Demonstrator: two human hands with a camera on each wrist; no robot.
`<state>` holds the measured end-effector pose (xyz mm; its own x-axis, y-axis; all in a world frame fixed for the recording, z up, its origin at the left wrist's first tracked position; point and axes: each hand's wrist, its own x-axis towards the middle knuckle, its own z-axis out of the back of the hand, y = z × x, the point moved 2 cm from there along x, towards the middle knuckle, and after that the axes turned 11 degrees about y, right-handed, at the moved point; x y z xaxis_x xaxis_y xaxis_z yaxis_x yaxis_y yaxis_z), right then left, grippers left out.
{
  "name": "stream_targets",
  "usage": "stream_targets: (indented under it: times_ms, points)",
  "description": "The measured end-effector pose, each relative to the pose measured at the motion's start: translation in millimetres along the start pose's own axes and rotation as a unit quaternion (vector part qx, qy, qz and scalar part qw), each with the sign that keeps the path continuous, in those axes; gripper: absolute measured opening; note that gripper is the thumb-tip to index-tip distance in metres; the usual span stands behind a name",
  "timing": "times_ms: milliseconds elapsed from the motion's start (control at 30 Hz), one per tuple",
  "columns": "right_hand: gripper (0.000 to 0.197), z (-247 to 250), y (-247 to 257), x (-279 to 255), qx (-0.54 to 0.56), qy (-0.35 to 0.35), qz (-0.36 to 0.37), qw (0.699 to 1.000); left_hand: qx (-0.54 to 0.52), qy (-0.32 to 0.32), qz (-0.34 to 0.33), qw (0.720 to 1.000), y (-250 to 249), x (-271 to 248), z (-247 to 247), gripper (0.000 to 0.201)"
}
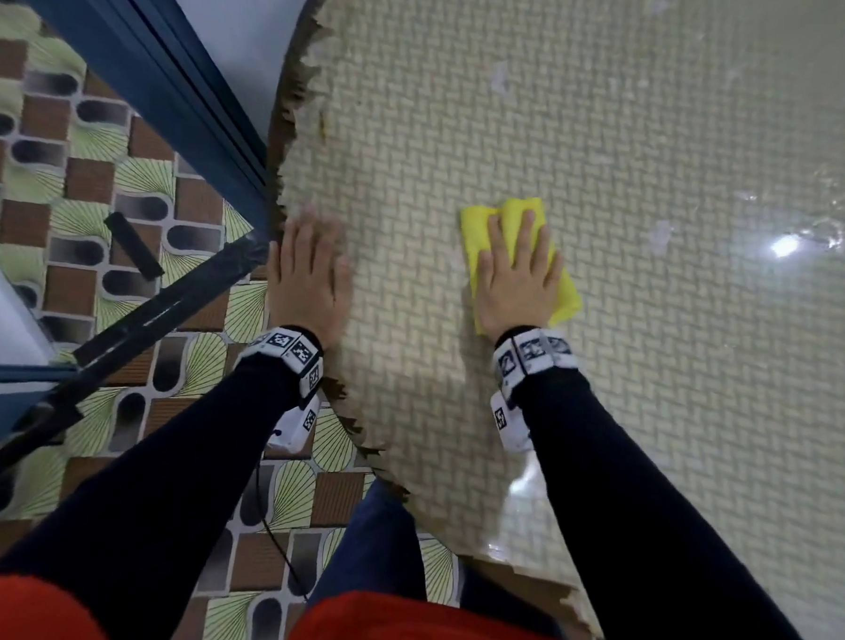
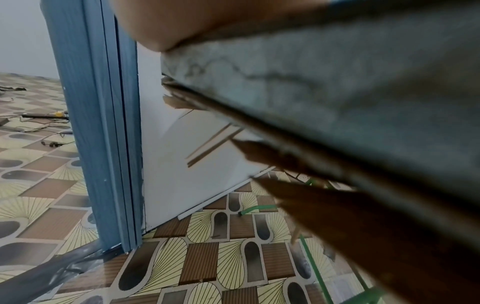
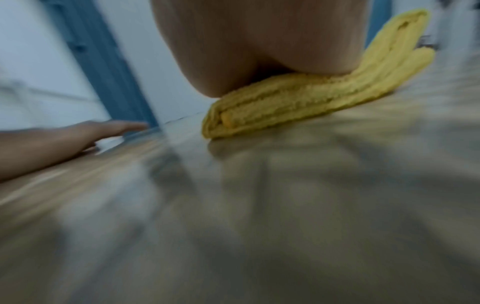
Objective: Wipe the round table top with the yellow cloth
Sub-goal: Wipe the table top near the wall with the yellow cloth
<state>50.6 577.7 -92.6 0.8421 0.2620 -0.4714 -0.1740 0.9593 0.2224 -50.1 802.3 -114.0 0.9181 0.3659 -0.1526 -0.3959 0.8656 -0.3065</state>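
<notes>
Patterned vinyl flooring (image 1: 95,175) in brown, green and grey runs under a round table top (image 1: 603,378) whose woven-look covering is torn and jagged along its left edge, brown backing showing. Right hand (image 1: 518,276) lies flat on the folded yellow cloth (image 1: 479,225), fingers straight and spread, pressing it down well in from the left edge; the right wrist view is smeared with blur. Left hand (image 1: 308,269) rests palm-down right at the table's left edge, fingers extended and loose, gripping nothing. Glare and pale scuffs mark the far right of the top. Just beyond the left edge stands a blue door frame (image 1: 145,55), with a dark metal bar (image 1: 166,306) lying across the floor.
</notes>
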Motion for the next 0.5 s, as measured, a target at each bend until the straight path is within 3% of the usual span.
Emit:
stream_targets:
  times_ms: [133, 200, 267, 333, 433, 500]
  points:
    - [0.053, -40.8, 22.8, -58.7, -0.080, 0.009, 0.164, 0.983, 0.012, 0.001, 0.008, 1.000, -2.4, 0.5, -0.7, 0.054]
    - [0.052, -56.1, 11.2, -99.3, -0.101, 0.034, 0.187, 0.977, 0.006, 0.003, 0.013, 1.000, -1.6, 0.4, -1.0, 0.056]
    - [0.052, -57.2, -15.6, -122.7, -0.111, 0.046, 0.149, 0.981, -0.001, 0.006, 0.022, 1.000, -1.1, 0.4, -1.7, 0.059]
    - [0.053, -45.4, -44.8, -119.5, -0.091, 0.033, 0.063, 0.993, -0.011, 0.008, 0.029, 0.999, -1.1, 0.7, -2.0, 0.060]
    - [0.055, -14.5, -64.7, -80.5, -0.027, -0.003, -0.061, 0.998, -0.021, 0.003, 0.032, 0.999, -0.9, 1.2, -0.9, 0.059]
    - [0.054, 4.7, -56.5, -39.4, 0.011, -0.002, -0.104, 0.995, -0.030, -0.002, 0.033, 0.999, -0.6, 0.8, -1.0, 0.059]
